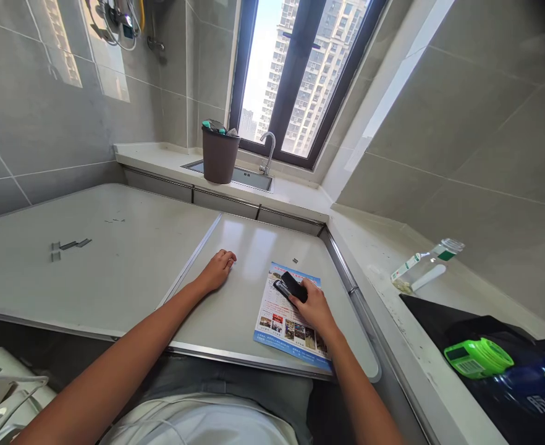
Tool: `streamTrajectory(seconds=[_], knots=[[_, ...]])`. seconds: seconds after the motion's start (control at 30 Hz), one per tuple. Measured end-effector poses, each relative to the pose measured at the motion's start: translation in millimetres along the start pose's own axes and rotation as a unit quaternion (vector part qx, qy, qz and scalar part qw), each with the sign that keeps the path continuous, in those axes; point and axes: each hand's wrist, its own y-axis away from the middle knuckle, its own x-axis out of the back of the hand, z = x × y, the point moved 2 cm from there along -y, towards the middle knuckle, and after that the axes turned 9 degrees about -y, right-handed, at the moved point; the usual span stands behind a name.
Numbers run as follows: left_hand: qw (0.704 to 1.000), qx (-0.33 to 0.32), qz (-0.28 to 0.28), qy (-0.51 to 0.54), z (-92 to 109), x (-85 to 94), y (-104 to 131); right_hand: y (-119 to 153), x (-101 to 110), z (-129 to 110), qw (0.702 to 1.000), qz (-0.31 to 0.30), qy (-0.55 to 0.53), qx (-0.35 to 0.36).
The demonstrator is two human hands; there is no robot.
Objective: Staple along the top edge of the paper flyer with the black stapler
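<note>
My right hand [313,303] is closed around a black stapler [293,287], which sits over a printed leaflet [272,309] with a blue border, text and small photos. The stapler's front end points to the upper left. On the pale tabletop, left of the leaflet, rests my left hand [217,269]. Its fingers are curled together, and what they hold, if anything, is too small to make out. Just beyond the leaflet's far edge lies a small grey staple strip [295,260]. More staple strips [70,245] are grouped on the left part of the table.
The white table [161,216] has a seam across it. Behind it, a brown bin [220,154] stands by a sink with a faucet [269,151], under a window. On the right-hand ledge are a clear jar [432,266], a green-lidded container [479,358] and a dark blue object [532,386].
</note>
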Motion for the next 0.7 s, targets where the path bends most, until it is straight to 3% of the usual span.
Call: streamTrajectory(seconds=[0.07, 0.13, 0.23, 0.33, 0.53, 0.7], knots=[[1.000, 0.000, 0.004, 0.003, -0.5, 0.4, 0.2, -13.3, 11.9, 16.2, 0.998, -0.022, -0.062, -0.003], [1.000, 0.001, 0.010, 0.007, -0.5, 0.9, 0.3, -31.7, 26.6, 35.1, 0.995, 0.029, -0.090, -0.034], [1.000, 0.003, 0.020, 0.012, 0.9, 2.9, 0.1, -57.6, 43.0, 64.3, 0.990, 0.100, -0.018, -0.095], [0.999, 0.006, 0.033, 0.011, 3.9, 7.9, -0.3, -70.4, 43.4, 83.4, 0.986, 0.116, 0.026, -0.121], [0.995, 0.062, 0.080, 0.005, 4.6, 19.7, -0.8, -65.8, 22.7, 88.3, 0.982, 0.115, 0.098, -0.118], [0.994, 0.067, 0.080, 0.013, 1.5, 16.5, -1.2, -63.3, 20.8, 79.0, 0.980, 0.112, 0.141, -0.090]])
